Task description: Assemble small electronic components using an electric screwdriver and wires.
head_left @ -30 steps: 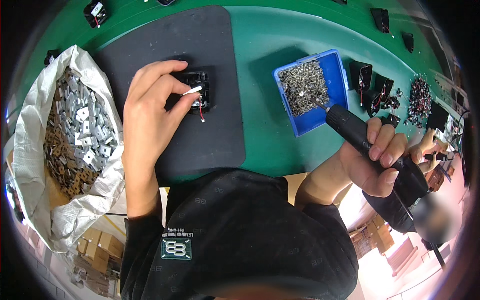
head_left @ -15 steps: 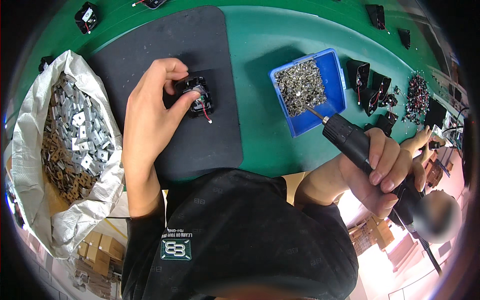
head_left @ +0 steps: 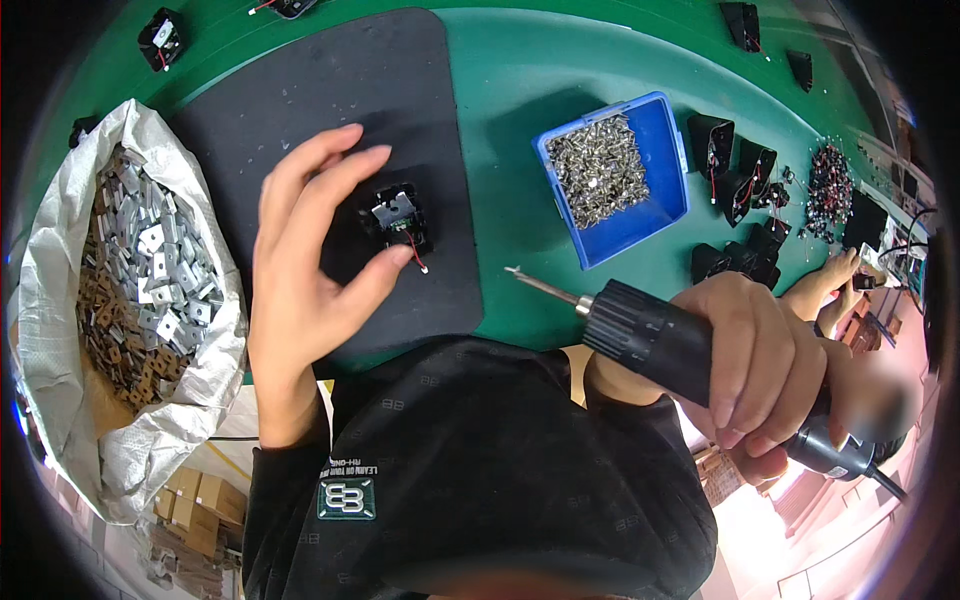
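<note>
My left hand [head_left: 315, 240] is open, its fingers spread around the left side of a small black plastic housing [head_left: 398, 228]. The thumb tip is close to the housing's near edge; I cannot tell if it touches. Inside the housing lies a grey metal plate [head_left: 393, 209], and a red wire with a white plug hangs out. My right hand [head_left: 765, 370] is wrapped round a black electric screwdriver [head_left: 655, 330], its bit pointing left over the table edge. A small silvery piece, apparently a screw, shows at the bit's tip. Beyond it stands a blue tray [head_left: 665, 165] of screws [head_left: 598, 170].
A white woven sack [head_left: 50, 300] full of metal plates [head_left: 165, 270] stands at the left. The housing rests on a dark mat [head_left: 400, 90]. Several black housings [head_left: 712, 145] and a pile of small wired parts [head_left: 830, 185] lie right. Another person's arm [head_left: 815, 290] shows there.
The screwdriver has left the screw tray, moving left and toward me. My left fingers have let go of the plate in the housing and spread apart.
</note>
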A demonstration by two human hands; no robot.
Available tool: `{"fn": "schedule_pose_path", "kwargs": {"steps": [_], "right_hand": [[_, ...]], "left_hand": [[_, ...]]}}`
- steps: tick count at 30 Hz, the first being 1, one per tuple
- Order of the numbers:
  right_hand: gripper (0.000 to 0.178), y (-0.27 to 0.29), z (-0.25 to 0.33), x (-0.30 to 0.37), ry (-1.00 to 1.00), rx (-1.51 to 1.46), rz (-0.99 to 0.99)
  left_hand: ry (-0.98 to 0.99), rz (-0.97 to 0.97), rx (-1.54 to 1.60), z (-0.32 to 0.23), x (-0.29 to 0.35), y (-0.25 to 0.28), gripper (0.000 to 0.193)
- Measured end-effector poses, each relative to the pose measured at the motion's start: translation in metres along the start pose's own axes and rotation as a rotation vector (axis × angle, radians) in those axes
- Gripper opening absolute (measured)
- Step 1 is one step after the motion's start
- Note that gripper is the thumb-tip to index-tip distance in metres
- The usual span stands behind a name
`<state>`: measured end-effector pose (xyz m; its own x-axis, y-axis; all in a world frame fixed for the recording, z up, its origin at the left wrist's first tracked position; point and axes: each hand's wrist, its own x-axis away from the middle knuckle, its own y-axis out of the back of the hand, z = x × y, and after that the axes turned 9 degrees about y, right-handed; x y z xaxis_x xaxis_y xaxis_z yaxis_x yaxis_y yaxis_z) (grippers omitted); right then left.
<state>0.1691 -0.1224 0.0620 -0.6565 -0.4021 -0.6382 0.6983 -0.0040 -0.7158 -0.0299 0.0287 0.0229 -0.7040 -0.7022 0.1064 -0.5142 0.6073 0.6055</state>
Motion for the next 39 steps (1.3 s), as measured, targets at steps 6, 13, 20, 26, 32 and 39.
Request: {"fn": "schedule_pose_path", "kwargs": {"steps": [6,13,20,26,32,39], "right_hand": [[0.035,-0.002,-0.007,0.002,-0.115,-0.028,0.024],[0.038,0.007,-0.012,0.001,-0.115,-0.112,0.213],[0.039,0.010,-0.011,-0.004,-0.160,-0.155,0.283],[0.038,0.009,-0.013,-0.003,-0.176,-0.211,0.258],[0.037,0.009,-0.014,-0.003,-0.185,-0.226,0.235],[0.037,0.012,-0.016,-0.003,-0.191,-0.244,0.244]], "left_hand": [[-0.398,0.028,0.089,-0.007,0.009,-0.008,0.046],[-0.461,0.066,0.205,-0.010,0.011,-0.027,0.034],[-0.480,0.000,0.290,-0.005,0.012,-0.031,0.031],[-0.503,-0.005,0.394,0.002,0.016,-0.037,0.033],[-0.514,0.015,0.467,0.004,0.018,-0.041,0.033],[-0.444,0.046,0.494,0.000,0.019,-0.044,0.032]]}}
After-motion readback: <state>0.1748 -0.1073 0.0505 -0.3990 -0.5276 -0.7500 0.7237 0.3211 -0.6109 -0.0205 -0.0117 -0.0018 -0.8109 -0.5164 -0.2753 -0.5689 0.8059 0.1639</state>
